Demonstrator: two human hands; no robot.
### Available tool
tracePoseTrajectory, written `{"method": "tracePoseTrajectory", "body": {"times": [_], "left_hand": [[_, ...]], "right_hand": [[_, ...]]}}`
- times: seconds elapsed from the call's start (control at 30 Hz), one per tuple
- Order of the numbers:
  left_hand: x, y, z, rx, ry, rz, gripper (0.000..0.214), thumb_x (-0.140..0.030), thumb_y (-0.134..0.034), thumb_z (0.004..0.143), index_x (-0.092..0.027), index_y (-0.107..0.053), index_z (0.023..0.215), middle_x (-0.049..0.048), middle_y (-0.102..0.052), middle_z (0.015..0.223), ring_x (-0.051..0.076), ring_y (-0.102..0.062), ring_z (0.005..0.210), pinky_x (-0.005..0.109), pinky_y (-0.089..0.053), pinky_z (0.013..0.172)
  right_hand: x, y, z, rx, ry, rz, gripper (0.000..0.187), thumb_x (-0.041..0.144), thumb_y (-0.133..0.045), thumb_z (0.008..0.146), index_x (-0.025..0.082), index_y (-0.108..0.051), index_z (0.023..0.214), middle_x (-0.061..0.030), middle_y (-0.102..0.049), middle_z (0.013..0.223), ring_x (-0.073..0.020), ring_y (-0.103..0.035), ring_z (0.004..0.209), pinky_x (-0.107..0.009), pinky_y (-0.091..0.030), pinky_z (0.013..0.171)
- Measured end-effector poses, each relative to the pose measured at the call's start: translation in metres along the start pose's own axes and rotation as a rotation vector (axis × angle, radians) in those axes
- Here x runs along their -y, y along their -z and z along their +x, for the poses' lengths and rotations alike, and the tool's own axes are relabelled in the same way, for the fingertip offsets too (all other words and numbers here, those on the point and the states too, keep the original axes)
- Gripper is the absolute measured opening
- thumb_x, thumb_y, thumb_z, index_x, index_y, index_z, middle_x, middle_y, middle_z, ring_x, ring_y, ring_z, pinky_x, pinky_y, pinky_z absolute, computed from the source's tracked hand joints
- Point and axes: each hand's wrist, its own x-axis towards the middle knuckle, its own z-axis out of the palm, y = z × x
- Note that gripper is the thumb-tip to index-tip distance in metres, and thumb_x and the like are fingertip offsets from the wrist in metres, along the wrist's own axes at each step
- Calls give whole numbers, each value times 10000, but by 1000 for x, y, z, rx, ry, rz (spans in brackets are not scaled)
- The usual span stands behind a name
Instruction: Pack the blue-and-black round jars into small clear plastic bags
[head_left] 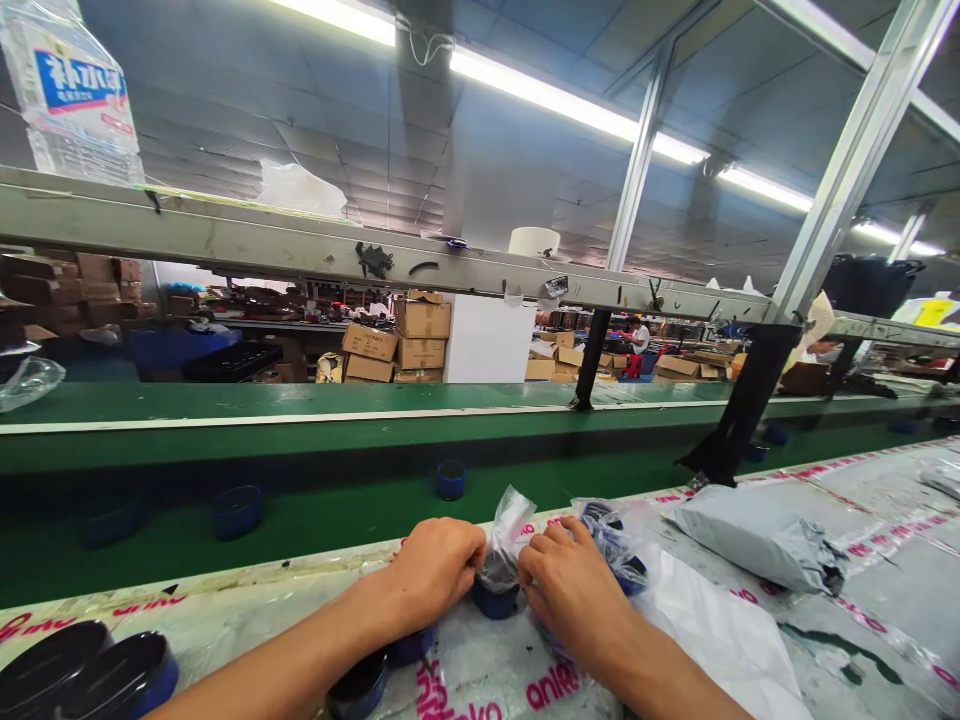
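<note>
A clear plastic bag (511, 530) stands bunched up over a dark blue round cup-like piece (495, 602) on the near table. My left hand (433, 568) pinches the bag's left side with its fingertips. From the right, the curled fingers of my right hand (574, 585) close on the same bag, low down by the blue piece. Just beyond my right hand lie blue pieces in crumpled clear film (622, 550). Partly hidden under my left forearm are another blue piece (412, 647) and a dark round piece (361, 685).
Black-topped blue round pieces (124, 675) sit at the lower left. The green conveyor (322, 510) beyond carries a small blue cup (451, 480) and others. White sheeting (712, 625) and a grey packet (750, 537) lie right. A black-wrapped post (750, 410) and overhead rail (300, 235) stand ahead.
</note>
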Motion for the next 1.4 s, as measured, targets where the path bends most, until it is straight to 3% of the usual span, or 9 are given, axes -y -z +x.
{"method": "tracePoseTrajectory", "body": {"times": [0.13, 0.3, 0.53, 0.67, 0.83, 0.97, 1.13, 1.4], "left_hand": [[-6, 0, 1, 70, -11, 44, 152, -99, -589, 761, -205, -696, 741, 78, -769, 857, 295, -724, 846, 313, -434, 660], [-18, 6, 1, 143, 72, 111, 159, -74, -602, 795, -157, -737, 801, 172, -766, 933, 364, -728, 904, 410, -522, 755], [-24, 12, 9, 250, 186, 128, 56, -167, -672, 889, -132, -715, 884, 95, -750, 978, 244, -710, 969, 434, -558, 887], [-14, 10, 17, 279, 210, 61, 103, -225, -732, 860, -146, -684, 816, 39, -721, 863, 214, -698, 889, 397, -560, 833], [6, 7, 26, 244, 197, -145, 284, -323, -708, 879, -169, -587, 673, -45, -571, 627, 152, -604, 653, 301, -500, 679], [15, -1, 33, 222, 208, -322, 426, -391, -628, 941, -175, -495, 598, -79, -423, 533, 115, -487, 525, 243, -402, 553], [15, -7, 39, 128, 243, -404, 322, -277, -693, 897, -162, -540, 637, -66, -509, 597, 118, -510, 581, 254, -422, 609], [6, 19, 48, -27, 292, -515, 232, -263, -600, 935, -158, -599, 728, -41, -600, 637, 131, -582, 596, 247, -428, 565]], "right_hand": [[3, -15, -5, -33, 93, -106, 198, 124, -572, 920, 195, -752, 877, -90, -754, 937, -297, -632, 1008, -546, -203, 1114], [10, -32, -9, -45, 107, -161, 181, 101, -605, 888, 194, -761, 886, -98, -749, 906, -316, -629, 1007, -587, -220, 1119], [19, -53, -5, 30, 122, -182, 201, 79, -576, 891, 146, -763, 927, -129, -766, 894, -324, -642, 1001, -579, -231, 1128], [24, -36, 0, 75, 127, -102, 167, 129, -595, 881, 137, -750, 943, -144, -766, 933, -320, -637, 1012, -513, -328, 1056], [22, -4, 9, 10, -21, -13, 207, 165, -511, 931, 141, -716, 929, -136, -745, 987, -307, -624, 1012, -423, -393, 889], [13, -7, 20, -57, -30, -82, 194, 149, -504, 942, 153, -695, 973, -121, -722, 1015, -316, -614, 999, -418, -382, 835], [7, -13, 28, -143, -79, -216, 171, 56, -552, 882, 156, -665, 961, -116, -709, 927, -307, -640, 883, -410, -372, 789], [-21, 30, 33, -269, -220, -173, 147, 100, -545, 935, 187, -654, 982, -73, -748, 883, -268, -691, 874, -358, -357, 727]]}}
